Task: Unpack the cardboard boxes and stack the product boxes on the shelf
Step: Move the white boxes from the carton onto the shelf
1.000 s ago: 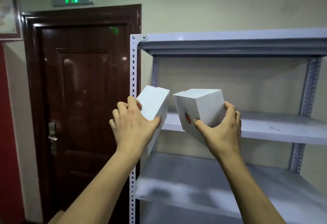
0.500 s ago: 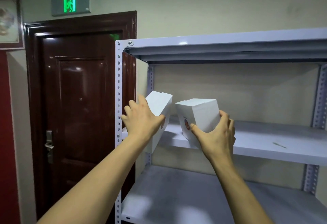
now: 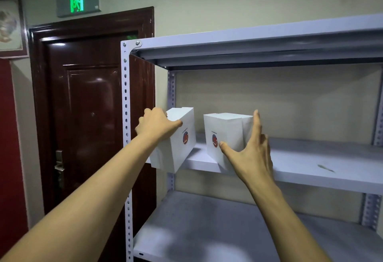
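Two hands and two white product boxes are in view at a grey metal shelf unit [image 3: 310, 176]. The left hand [image 3: 154, 125] grasps the left product box [image 3: 176, 147]: its thumb lies across the box's top front edge and its fingers curl over the far upper corner. This box is tilted, its lower end hanging out past the front left corner of the middle shelf board; whether its far end touches the board cannot be told.

The right hand [image 3: 248, 154] holds the right product box [image 3: 226, 135] between a spread thumb, pressed on the front face beside the round red-and-blue logo, and straighter fingers laid up along the box's right side. This box stands nearly upright at the front edge of the same board, its lower front corner hidden behind the hand.

The two boxes sit just beside each other with a narrow gap between them, each showing one round logo on the face turned toward the camera. To the right of the right-hand grip the board carries one small scuff mark [image 3: 325, 167].

Three shelf boards are visible: one above the grips, one at them, one below. Left of the left-hand grip stand one dark wooden door [image 3: 83, 116] and, above it, one green exit sign [image 3: 77, 2].
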